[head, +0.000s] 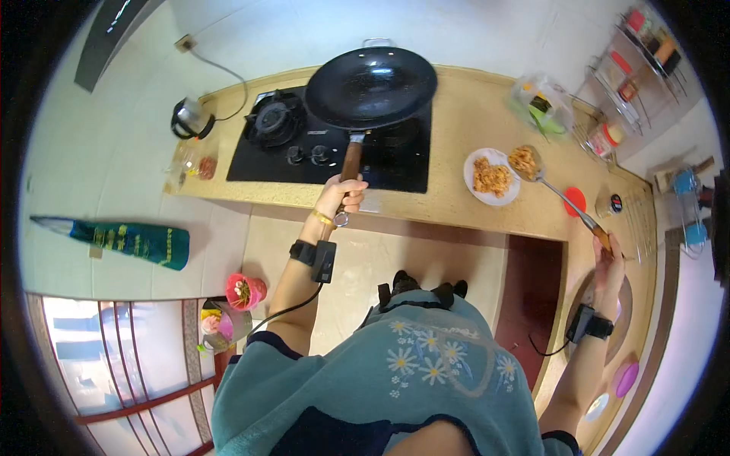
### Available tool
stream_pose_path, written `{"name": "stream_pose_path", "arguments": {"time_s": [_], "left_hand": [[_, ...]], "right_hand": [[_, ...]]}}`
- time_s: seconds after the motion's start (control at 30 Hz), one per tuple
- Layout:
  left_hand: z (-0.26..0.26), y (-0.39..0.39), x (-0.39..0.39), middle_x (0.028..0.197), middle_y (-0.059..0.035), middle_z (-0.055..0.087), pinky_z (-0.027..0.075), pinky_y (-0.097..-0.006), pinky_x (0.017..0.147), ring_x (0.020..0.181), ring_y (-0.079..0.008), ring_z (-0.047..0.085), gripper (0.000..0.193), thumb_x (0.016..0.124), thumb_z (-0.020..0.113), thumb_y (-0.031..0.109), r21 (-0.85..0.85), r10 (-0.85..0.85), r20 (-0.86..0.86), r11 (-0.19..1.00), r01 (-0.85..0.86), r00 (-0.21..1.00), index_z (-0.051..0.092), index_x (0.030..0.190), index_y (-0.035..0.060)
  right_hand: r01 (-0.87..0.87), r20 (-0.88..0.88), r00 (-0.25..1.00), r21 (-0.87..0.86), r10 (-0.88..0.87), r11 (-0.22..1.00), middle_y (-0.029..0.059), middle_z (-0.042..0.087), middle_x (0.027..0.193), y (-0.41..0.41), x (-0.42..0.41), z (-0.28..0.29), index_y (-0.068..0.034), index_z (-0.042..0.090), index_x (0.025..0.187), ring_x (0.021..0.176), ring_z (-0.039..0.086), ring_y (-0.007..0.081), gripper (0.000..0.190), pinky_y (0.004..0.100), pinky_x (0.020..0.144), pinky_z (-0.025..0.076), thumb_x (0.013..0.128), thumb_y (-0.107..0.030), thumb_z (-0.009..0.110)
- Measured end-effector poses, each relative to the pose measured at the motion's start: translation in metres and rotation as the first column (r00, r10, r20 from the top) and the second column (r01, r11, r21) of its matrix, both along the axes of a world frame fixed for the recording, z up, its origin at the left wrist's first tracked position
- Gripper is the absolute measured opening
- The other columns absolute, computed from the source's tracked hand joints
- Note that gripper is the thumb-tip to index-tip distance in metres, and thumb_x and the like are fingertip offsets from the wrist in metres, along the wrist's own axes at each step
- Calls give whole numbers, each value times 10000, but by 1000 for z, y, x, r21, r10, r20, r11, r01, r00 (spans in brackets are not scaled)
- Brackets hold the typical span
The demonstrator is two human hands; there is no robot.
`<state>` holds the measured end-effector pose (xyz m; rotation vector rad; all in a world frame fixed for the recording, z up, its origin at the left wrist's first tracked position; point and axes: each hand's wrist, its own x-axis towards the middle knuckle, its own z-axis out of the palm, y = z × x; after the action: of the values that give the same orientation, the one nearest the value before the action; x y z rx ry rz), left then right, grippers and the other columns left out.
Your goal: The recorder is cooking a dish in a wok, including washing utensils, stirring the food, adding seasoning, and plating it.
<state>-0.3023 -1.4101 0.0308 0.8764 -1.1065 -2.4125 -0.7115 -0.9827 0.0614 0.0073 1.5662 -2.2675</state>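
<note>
My left hand (341, 196) is closed around the wooden handle of a black wok (373, 88), which is tilted over the right part of a black gas hob (331, 165). The wok's inside shows only a few small specks. My right hand (609, 262) grips the wooden end of a long metal wok spatula (562, 196). Its head, on the left, bears a heap of orange-brown cooked food (523, 162) beside the upper right rim of a white plate (491, 199). More of the same food (491, 178) lies on the plate. Whether the spatula touches the plate, I cannot tell.
A kettle (193, 118) and a clear container (185, 168) stand left of the hob. Right of it are a plastic bag (542, 108), a red lid (574, 202), a small jar (609, 204) and a wire rack (619, 91) with jars. A round metal basin (624, 319) lies below my right hand.
</note>
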Motion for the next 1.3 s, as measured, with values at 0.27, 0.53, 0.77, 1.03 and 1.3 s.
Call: {"name": "stream_pose_path", "arguments": {"time_s": [0.27, 0.53, 0.77, 1.03, 1.3], "left_hand": [[-24, -5, 12, 584, 37, 427, 254, -199, 359, 399, -42, 351, 168, 834, 651, 130, -53, 47, 67, 998, -43, 997, 486, 841, 95], [-13, -12, 8, 672, -72, 577, 517, -272, 468, 516, -145, 565, 530, 845, 584, 570, -30, 135, 104, 991, -132, 985, 527, 947, 53], [-15, -10, 20, 787, -104, 651, 570, -292, 545, 563, -165, 621, 614, 897, 436, 618, 27, 90, 52, 995, -91, 995, 554, 1023, 29], [-24, -2, 40, 1000, -194, 644, 574, -358, 735, 776, -247, 660, 742, 908, 337, 657, 115, 57, -25, 992, -53, 998, 521, 1154, -19], [-103, 16, 84, 1021, -182, 608, 489, -433, 898, 995, -306, 595, 629, 963, 336, 534, 235, 385, 149, 881, -411, 911, 481, 1201, -30]], "right_hand": [[-39, -468, 855, 373, 225, 927, 106, 665, 986, -62, 72, 28, 37, 646, 1049, 882, 641, 162, 188, 278, 808, 515, 893, -65, 618], [128, -700, 121, 715, 704, 688, 167, 636, 1086, -102, 134, 35, -53, 675, 941, 949, 630, 316, 176, 355, 826, 504, 773, 1, 679], [167, -683, 28, 723, 730, 670, 166, 626, 1098, -106, 146, 46, -48, 665, 926, 927, 625, 316, 177, 360, 806, 503, 757, 0, 687], [141, -717, 87, 696, 691, 704, 168, 631, 1095, -111, 150, 51, -34, 671, 922, 936, 629, 311, 159, 353, 819, 500, 766, -2, 681], [161, -732, 530, 584, 429, 796, 122, 682, 1006, -101, 149, 34, 9, 673, 973, 926, 651, 182, 128, 289, 843, 492, 856, -33, 641]]}}
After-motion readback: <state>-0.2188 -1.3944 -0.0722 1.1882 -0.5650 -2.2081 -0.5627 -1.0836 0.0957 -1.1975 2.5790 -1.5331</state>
